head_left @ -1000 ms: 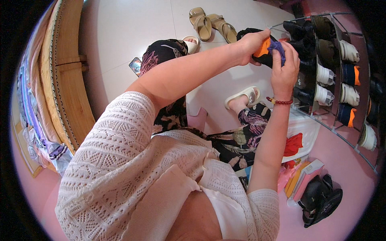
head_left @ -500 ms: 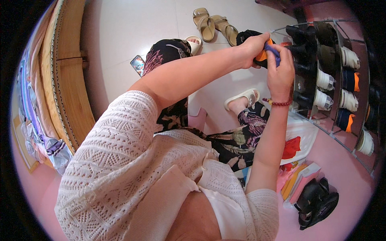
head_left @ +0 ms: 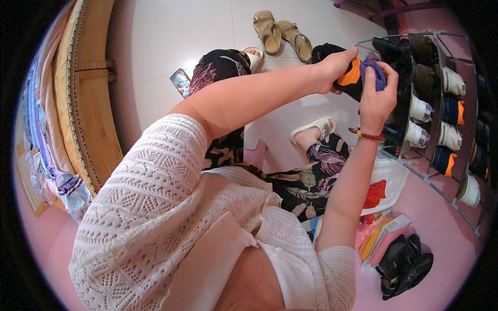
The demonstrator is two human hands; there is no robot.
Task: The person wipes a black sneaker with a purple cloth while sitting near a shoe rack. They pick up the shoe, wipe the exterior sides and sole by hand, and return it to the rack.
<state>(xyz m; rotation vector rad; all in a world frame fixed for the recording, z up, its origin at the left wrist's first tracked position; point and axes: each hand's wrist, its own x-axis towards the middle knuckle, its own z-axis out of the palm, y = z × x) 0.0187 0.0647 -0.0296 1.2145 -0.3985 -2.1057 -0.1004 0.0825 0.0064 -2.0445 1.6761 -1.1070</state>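
My left hand (head_left: pixel 334 70) is closed around a dark shoe (head_left: pixel 350 75) with an orange patch near its heel. The hand hides much of the shoe, and its black end sticks out past my knuckles. My right hand (head_left: pixel 378 96), a red bead bracelet at its wrist, pinches a bunched purple-blue cloth (head_left: pixel 374 75). The cloth lies at the heel end of the shoe; whether it presses on it or stands just off, I cannot tell.
A metal shoe rack (head_left: pixel 428 179) with several pairs stands at the right. Tan sandals (head_left: pixel 267 33) and a phone (head_left: pixel 180 83) lie on the floor. Near my right forearm are a white tray (head_left: pixel 399 173) with red cloth, some boxes (head_left: pixel 386 236) and a black bag-like thing (head_left: pixel 404 264).
My right hand has shifted right with the cloth, and more of the orange patch now shows. The left hand has moved slightly right and down, still holding the shoe.
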